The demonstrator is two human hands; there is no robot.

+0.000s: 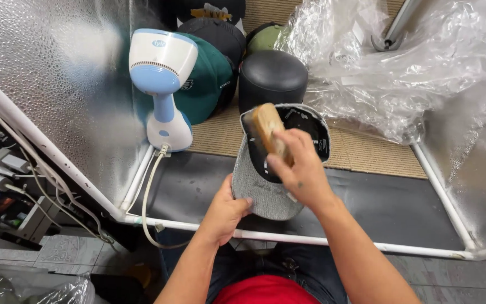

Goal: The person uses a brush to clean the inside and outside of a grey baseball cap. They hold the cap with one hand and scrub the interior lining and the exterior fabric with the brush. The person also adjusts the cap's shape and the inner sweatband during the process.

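Left hand [224, 213] grips the gray cap's [265, 191] brim; right hand [299, 169] clasps a wooden brush [268, 132]; steamer [161, 84] at ten o'clock, dark mat [400, 208] open rightward.

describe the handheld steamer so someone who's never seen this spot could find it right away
Start at the silvery dimpled wall on the left and follow it down to the white frame pipe. The steamer stands upright there, beside a green cap. It is the only white and pale blue appliance, with a cord trailing from its base.
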